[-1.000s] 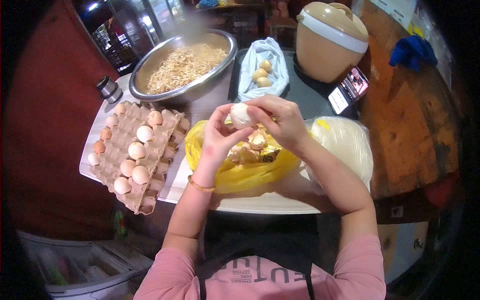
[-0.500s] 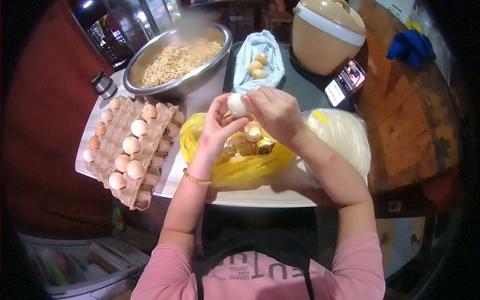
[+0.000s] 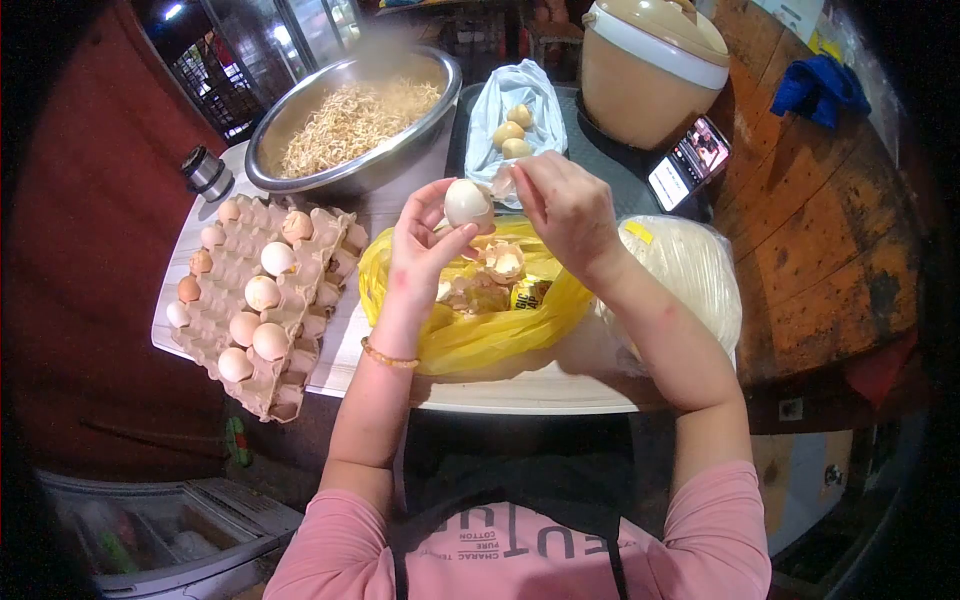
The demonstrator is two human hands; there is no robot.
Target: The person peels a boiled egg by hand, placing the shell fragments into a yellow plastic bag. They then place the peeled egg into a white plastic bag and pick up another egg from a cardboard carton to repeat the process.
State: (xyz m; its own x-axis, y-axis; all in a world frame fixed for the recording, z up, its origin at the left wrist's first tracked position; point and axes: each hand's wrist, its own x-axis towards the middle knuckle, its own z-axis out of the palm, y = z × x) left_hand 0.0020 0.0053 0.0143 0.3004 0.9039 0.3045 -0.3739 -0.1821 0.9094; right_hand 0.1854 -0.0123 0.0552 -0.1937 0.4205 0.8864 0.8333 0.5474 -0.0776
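Item: one smooth white rounded egg (image 3: 465, 203), held above the far side of my open, crinkled yellow plastic bag (image 3: 500, 345), my landmark.

Hold: my left hand (image 3: 422, 235) grasps the egg, thumb in front, fingers curled round its side. My right hand (image 3: 578, 205), also above the bag, pinches a thin, pale, translucent scrap (image 3: 504, 182) just right of the egg; whether the two touch, I cannot tell.

Handling, as I judge it: light; fairly soft and springy; slippery if damp; fragile, easily dented or torn. Best taken round its widest part, with fingertip pads, pressing lightly.

Looks: off-white, faintly glossy, oval; lower right edge uneven, detail too small to read.

Below, inside the bag: broken brownish eggshells (image 3: 503, 262).
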